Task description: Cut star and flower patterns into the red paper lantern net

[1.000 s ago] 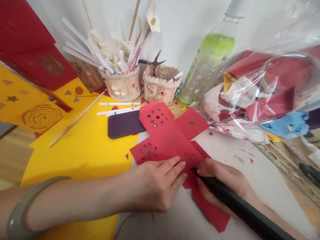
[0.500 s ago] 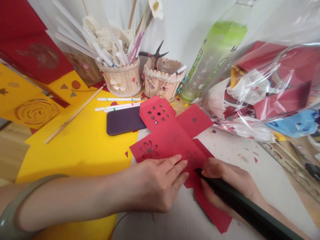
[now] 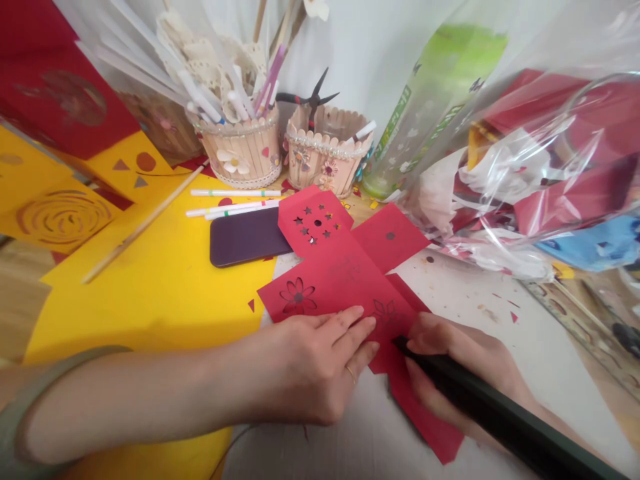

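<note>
While the left hand [image 3: 325, 360] lies flat on the red paper [image 3: 333, 287], fingers straight and close together, likely to stop it sliding, the right hand [image 3: 467, 341] pinches a black tool [image 3: 480, 400] near its tip, probably for fine control. Whether the tip touches cannot be told. The paper lies mid-scene, largely over a grey board [image 3: 510, 333], perhaps sparing the worktop [image 3: 613, 393]; its far-left flap overlaps a dark slab [image 3: 245, 240]. Farther back stands a decorated basket [image 3: 245, 157], seemingly kept out of the hands' way.
</note>
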{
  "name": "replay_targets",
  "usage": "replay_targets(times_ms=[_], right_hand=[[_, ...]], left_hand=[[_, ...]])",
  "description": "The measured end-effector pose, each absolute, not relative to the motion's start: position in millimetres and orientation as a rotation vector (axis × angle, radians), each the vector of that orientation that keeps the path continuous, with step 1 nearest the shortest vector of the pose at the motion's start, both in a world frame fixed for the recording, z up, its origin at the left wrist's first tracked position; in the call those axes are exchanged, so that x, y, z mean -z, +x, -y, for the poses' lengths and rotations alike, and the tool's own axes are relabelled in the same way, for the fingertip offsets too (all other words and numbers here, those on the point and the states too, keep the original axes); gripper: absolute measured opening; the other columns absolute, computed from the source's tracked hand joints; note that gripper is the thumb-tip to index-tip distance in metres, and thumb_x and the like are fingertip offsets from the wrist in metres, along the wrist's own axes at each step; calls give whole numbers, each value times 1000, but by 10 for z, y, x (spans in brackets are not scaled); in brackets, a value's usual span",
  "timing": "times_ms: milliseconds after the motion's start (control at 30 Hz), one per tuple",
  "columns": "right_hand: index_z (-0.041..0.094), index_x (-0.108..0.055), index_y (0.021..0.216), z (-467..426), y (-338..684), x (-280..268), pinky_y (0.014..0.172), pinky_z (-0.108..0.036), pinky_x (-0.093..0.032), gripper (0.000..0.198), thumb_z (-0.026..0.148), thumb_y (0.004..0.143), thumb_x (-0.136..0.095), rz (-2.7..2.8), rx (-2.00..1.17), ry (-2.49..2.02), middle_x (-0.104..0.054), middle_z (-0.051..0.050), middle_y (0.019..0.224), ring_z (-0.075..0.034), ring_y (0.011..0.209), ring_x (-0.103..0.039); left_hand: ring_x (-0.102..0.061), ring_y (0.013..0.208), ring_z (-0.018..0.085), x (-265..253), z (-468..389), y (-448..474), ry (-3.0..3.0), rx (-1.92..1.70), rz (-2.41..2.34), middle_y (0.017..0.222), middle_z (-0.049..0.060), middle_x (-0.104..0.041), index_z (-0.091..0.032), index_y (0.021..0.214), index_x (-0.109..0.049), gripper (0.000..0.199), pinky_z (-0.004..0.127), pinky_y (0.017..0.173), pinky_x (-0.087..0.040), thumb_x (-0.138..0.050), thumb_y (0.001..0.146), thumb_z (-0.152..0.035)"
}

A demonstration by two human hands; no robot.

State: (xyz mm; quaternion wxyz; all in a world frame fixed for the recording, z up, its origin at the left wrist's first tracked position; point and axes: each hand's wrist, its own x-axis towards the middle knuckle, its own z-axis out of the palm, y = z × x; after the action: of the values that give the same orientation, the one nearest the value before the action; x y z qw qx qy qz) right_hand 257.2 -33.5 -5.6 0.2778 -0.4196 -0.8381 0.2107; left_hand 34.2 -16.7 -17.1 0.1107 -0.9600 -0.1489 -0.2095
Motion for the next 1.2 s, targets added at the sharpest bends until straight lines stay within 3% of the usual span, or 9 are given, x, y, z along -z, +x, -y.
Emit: replay_targets(times_ms=[267, 500, 967, 1200], right_hand=[[26, -52, 81, 301, 2608, -9, 46, -23, -46, 6, 21, 81, -56, 1919, -713, -1490, -61, 3, 63, -12, 51, -57], [25, -56, 78, 304, 2556, -2, 48, -20, -46, 7, 19, 77, -59, 1926, -730, -1414, -63, 5, 63, -9, 48, -55], [25, -55, 81, 305, 2584, 39, 49, -18, -47, 8, 18, 78, -59, 2018, -663, -1404, -63, 6, 64, -8, 49, -57], [27, -54, 82, 301, 2597, 57, 51, -16, -48, 10, 19, 79, -58, 2046, -637, -1385, -64, 7, 66, -7, 51, -58]], left_hand=[[-63, 104, 29, 213, 187, 360, -2826, 706, 442, 113, 18, -65, -5, 107, -66, 31, 33, 75, -57, -44, 88, -13], [-64, 103, 30, 226, 203, 367, -2812, 695, 460, 113, 17, -65, -6, 108, -66, 32, 31, 60, -58, -41, 88, -11], [-63, 104, 29, 219, 203, 354, -2834, 682, 452, 114, 18, -65, -6, 109, -65, 32, 32, 66, -59, -39, 90, -11], [-63, 104, 30, 215, 210, 350, -2835, 646, 460, 115, 17, -64, -6, 110, -65, 31, 31, 62, -59, -42, 91, -12]])
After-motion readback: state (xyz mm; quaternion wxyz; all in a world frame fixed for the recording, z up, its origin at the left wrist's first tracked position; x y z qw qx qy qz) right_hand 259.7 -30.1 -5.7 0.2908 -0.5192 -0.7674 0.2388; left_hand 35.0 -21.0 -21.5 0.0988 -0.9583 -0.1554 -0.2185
